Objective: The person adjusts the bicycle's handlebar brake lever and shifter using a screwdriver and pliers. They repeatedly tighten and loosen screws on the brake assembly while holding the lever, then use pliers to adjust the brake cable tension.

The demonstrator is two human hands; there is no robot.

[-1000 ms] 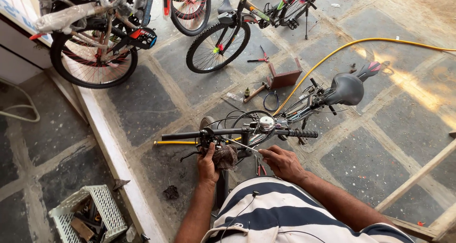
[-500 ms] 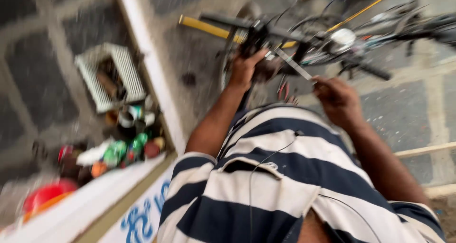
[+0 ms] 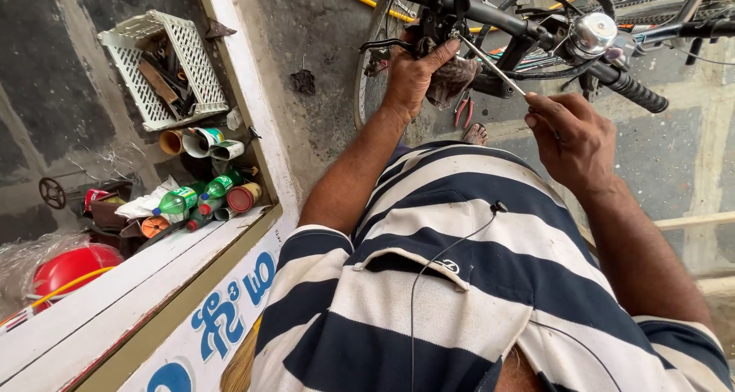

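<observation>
The person's left hand point(image 3: 414, 74) is wrapped around the brake lever part point(image 3: 440, 21) on the bike's handlebar point(image 3: 490, 13), with a dirty rag point(image 3: 453, 78) tucked under the palm. The right hand point(image 3: 573, 135) is closed, and its fingertips pinch the end of a thin silver cable point(image 3: 494, 64). The cable runs straight and tight from that hand up to the lever part.

To do this well, the left hand should hold the lever part very still so it cannot turn. The right hand should keep the cable in a straight line and move it slowly, because a bent cable can kink or fray at the tip.

The handlebar is black and sits at the top of the view. A shiny round bell point(image 3: 594, 32) is fixed on the handlebar, to the right of the lever part. A black rubber grip point(image 3: 634, 92) is at the handlebar's right end. The front wheel point(image 3: 367, 63) is just below the handlebar. Red pliers point(image 3: 463, 110) lie on the ground under the handlebar.
</observation>
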